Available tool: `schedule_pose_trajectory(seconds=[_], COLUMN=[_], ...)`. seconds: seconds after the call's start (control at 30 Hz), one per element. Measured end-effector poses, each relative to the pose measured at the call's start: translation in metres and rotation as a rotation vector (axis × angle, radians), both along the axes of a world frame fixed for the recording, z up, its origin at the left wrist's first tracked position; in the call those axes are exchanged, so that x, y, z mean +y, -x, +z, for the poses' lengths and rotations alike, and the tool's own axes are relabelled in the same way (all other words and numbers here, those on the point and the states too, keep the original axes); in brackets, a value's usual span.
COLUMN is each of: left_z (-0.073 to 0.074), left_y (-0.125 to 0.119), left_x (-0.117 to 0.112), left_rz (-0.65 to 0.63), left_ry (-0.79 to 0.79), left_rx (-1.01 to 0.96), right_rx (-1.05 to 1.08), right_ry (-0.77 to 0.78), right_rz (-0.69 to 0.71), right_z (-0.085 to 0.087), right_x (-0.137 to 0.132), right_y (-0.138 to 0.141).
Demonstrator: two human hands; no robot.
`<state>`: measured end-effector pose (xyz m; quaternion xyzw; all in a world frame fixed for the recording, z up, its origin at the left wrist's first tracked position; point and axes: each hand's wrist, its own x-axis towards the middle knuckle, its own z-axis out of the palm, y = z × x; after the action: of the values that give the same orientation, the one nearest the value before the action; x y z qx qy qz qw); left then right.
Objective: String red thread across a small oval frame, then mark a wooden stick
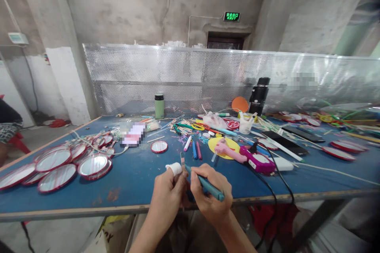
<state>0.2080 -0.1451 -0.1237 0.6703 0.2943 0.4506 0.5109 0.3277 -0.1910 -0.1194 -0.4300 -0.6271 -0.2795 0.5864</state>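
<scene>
My right hand [211, 192] is closed round a teal pen [208, 186], held like a writing tool with its tip pointing up and left. My left hand [170, 189] is closed in a pinch on a thin flat stick [182, 161] that stands upright; the pen tip touches it. A white wrap [174, 168] covers one fingertip of my left hand. Both hands hover over the near edge of the blue table [133, 178].
Several round red-rimmed mirrors [56, 164] lie at the left. A pink glue gun [230, 151] rests on a yellow disc, beside a magenta device [258, 162] with black cables. Loose markers [192, 148], a green flask [159, 106] and scattered sticks lie further back. A perforated metal screen backs the table.
</scene>
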Motion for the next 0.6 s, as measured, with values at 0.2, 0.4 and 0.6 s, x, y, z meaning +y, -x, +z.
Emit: schedule_pose_trajectory(seconds=[0.2,0.4,0.6], left_z=[0.0013,0.0032,0.0036], left_y=[0.0003,0.0007,0.0014], left_x=[-0.0004,0.0001,-0.0005], left_rz=[0.002,-0.014,-0.014], left_ry=[-0.011,0.025,0.014], left_rx=[0.015,-0.022,0.007], right_rx=[0.033,-0.021,-0.033], right_ry=[-0.01,-0.02,-0.029], right_rz=[0.025,0.019,0.027], right_z=[-0.0011,-0.0008,-0.0009], right_x=[0.0007,-0.0021,-0.0028], right_y=[-0.0006,0.0002,0.0])
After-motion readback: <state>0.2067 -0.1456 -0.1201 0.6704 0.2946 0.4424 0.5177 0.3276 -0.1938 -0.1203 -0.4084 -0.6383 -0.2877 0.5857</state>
